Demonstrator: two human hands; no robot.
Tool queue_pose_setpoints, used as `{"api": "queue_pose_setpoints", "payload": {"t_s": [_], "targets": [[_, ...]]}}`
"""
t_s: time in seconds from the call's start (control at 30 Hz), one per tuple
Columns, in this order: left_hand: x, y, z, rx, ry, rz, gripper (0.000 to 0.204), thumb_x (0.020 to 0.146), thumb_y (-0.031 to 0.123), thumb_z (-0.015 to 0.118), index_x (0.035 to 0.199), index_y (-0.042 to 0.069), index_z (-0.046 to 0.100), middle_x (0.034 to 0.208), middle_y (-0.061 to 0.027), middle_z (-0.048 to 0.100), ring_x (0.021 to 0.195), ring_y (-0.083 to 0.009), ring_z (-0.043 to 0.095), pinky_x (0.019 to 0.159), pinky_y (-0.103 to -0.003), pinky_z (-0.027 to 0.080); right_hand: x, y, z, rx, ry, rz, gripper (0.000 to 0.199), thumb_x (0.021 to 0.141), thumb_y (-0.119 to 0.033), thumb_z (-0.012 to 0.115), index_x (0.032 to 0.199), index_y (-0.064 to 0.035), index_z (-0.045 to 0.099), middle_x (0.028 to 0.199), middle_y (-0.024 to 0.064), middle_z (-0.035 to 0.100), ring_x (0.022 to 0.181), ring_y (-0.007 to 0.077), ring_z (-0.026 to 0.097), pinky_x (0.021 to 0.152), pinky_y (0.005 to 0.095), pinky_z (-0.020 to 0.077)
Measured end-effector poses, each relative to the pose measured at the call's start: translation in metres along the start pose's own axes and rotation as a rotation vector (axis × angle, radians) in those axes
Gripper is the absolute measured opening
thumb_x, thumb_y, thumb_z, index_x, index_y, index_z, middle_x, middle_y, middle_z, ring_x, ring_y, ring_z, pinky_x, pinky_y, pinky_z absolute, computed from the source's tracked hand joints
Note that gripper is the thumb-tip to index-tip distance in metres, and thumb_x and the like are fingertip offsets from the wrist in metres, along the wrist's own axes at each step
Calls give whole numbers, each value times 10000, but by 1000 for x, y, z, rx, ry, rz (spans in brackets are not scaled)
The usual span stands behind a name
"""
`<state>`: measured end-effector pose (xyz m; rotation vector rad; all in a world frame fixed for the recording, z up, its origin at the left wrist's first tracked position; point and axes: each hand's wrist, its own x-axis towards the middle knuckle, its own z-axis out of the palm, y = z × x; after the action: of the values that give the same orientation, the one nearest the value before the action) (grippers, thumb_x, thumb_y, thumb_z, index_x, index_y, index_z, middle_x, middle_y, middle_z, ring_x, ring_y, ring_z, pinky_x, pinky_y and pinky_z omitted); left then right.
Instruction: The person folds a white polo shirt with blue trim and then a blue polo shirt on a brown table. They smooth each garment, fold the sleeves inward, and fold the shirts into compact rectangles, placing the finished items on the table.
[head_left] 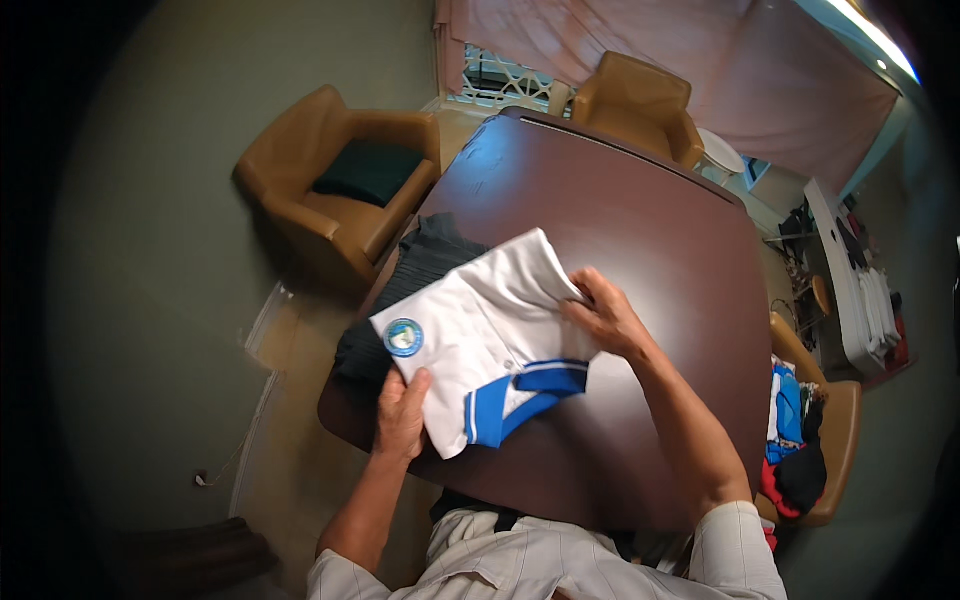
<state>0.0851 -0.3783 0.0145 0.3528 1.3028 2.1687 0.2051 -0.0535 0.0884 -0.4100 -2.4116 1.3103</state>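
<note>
A white polo shirt (470, 310) with a blue, white-striped collar and a round badge is held above the table, its collar toward me. My left hand (402, 412) grips its near left edge, thumb on top of the cloth. Fingers of my right hand (603, 312) are closed on the opposite edge of the shirt; the fingertips are partly hidden by the fabric. Beneath and behind the shirt, dark gathered clothing (425, 260) lies along the table's left edge, partly covered.
The brown table (640, 210) has a glossy top. A tan armchair (290, 190) with a dark green cushion (368, 172) stands at left, another armchair (635, 95) at the far side. Piled clothes (795, 430) sit on a chair at right. A white shelf (840, 280) holds more clothing.
</note>
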Motion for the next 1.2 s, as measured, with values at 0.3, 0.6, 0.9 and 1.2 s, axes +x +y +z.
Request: {"api": "queue_pose_setpoints", "payload": {"t_s": [0.3,0.6,0.9,1.2], "targets": [[-21,-26,-7,-40,317,246,482,1125,215,602,1547,9,494,1485,-116,608,1302,-190,599,1136,-368,463,125,-22,58,-187,-176,-280,292,939,-61,731,1219,-18,657,1104,207,757,1029,348,737,909,426,568],[-7,-49,-13,-124,352,-20,556,1112,161,567,1629,86,377,1472,-145,602,1269,-275,662,937,-465,648,164,17,115,-255,-112,-178,284,967,-172,762,1161,11,664,1063,248,777,1004,390,766,868,447,599],[-4,-31,-12,-79,381,-4,553,1099,151,593,1607,62,396,1476,-139,602,1254,-245,669,943,-452,640,165,9,126,-171,-59,-79,243,907,-75,703,1126,28,704,1004,229,782,957,369,765,873,451,590],[-3,-25,-18,-58,350,-177,591,1102,153,581,1635,70,338,1452,-161,603,1220,-268,688,912,-486,652,163,34,130,-203,-59,104,276,925,-113,728,1192,-44,714,1150,217,765,1116,412,711,979,483,551]]}}
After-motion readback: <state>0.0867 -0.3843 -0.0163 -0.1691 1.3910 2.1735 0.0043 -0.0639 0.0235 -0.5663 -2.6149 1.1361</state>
